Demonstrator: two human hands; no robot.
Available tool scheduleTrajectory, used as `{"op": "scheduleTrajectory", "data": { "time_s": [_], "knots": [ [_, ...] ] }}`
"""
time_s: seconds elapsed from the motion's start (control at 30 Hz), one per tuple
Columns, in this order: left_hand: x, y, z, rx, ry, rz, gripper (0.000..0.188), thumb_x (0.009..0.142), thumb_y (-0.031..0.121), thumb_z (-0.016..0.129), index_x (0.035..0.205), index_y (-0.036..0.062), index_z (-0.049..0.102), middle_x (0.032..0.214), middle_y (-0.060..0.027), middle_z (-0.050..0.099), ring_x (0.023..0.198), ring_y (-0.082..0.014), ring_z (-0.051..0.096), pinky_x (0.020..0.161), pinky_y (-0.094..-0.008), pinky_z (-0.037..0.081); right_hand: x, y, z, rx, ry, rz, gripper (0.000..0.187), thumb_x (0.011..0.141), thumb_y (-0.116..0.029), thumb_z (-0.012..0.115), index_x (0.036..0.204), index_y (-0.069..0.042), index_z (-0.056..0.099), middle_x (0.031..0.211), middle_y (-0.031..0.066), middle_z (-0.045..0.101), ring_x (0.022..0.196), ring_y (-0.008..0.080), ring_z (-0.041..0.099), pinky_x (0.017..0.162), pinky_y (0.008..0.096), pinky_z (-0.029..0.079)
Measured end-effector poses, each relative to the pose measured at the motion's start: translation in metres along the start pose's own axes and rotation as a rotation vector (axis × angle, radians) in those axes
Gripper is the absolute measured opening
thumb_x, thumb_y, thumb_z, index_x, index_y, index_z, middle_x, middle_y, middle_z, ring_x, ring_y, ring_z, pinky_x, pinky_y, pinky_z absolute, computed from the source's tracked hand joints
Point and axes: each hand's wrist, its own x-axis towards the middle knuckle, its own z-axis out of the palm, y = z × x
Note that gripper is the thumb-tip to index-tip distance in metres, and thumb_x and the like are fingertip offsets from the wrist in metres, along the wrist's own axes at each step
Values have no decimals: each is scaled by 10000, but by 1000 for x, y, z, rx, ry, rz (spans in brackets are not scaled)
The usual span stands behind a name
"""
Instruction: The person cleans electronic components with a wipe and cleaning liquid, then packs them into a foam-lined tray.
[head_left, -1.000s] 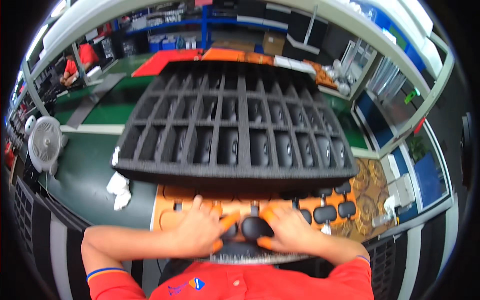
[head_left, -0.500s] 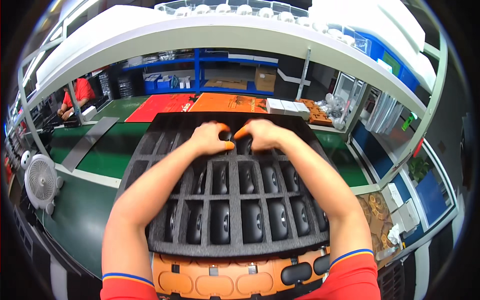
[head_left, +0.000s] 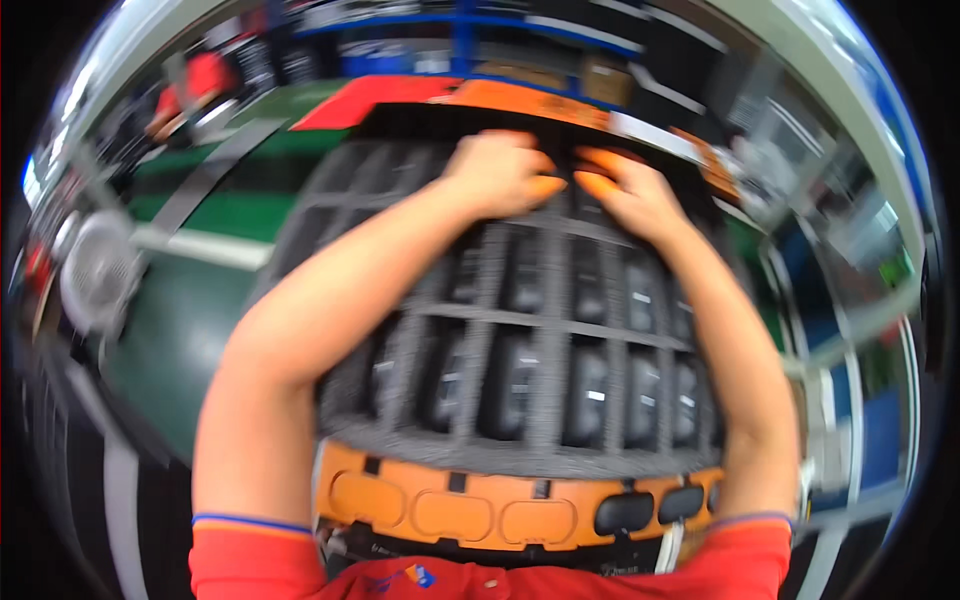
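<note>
A dark grey foam tray divided into rows of compartments lies in front of me. Black rounded cases stand in many of its near pockets. Over the tray's far rows, my left hand is curled, thumb and index finger bent round a dark spot I cannot make out. Close on its right, my right hand points its thumb and index finger inward; blur hides whether anything is between them. Orange covers sit on the fingertips of both hands. The pockets right under my hands are partly hidden.
An orange fixture with oval recesses, some holding black pieces, lies at the tray's near edge. Red and orange sheets lie beyond it. On the left are a white fan and a person in red.
My view has tipped downward and turned, so the tray sits higher and further right in the picture. Both hands stay over its far rows, close together.
</note>
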Motion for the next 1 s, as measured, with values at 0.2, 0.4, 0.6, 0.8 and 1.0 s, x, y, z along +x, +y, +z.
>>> {"op": "scheduleTrajectory", "data": {
  "time_s": [0.2, 0.4, 0.6, 0.8, 1.0],
  "knots": [
    [-5, 16, 0, 165, 81, -59, 351, 802, 368, 471, 888, 106, 688, 1003, -121, 622, 987, -257, 549, 831, -481, 379, -12, -8, 4, -427, -152, -38, 491, 929, -344, 415, 1359, -111, 375, 1389, 251, 318, 1308, 371, 276, 1065, 412, 225],
    [-96, 153, -81, 86, 39, 344, 182, 716, 288, 568, 725, 135, 665, 737, -42, 617, 745, -224, 565, 711, -414, 342, -1, 51, 12, -121, -38, -74, 578, 927, -338, 444, 1396, -46, 275, 1413, 234, 295, 1338, 322, 250, 1074, 376, 204],
    [-158, 184, -52, 128, 154, 991, 179, 667, 286, 600, 794, 169, 647, 988, 36, 574, 896, -254, 538, 689, -431, 398, -81, -53, -71, -95, 250, -380, 633, 807, -103, 615, 1363, 3, 331, 1343, 182, 433, 1261, 282, 401, 1029, 325, 299],
    [-166, 162, -38, 170, 283, 745, 321, 708, 194, 579, 1016, 124, 634, 1197, -65, 542, 1174, -260, 461, 846, -397, 366, -263, -120, -117, 34, -143, -367, 527, 716, -190, 716, 1185, -20, 548, 1168, 132, 586, 1001, 259, 587, 854, 356, 441],
    [-172, 250, 32, -121, -234, 531, 453, 753, 254, 611, 1148, 44, 543, 1065, -143, 577, 936, -284, 562, 735, -409, 434, -348, -42, -85, -162, -451, 251, 455, 682, -192, 708, 1055, 31, 575, 1008, 211, 596, 957, 365, 558, 828, 405, 465]
  ]
}}
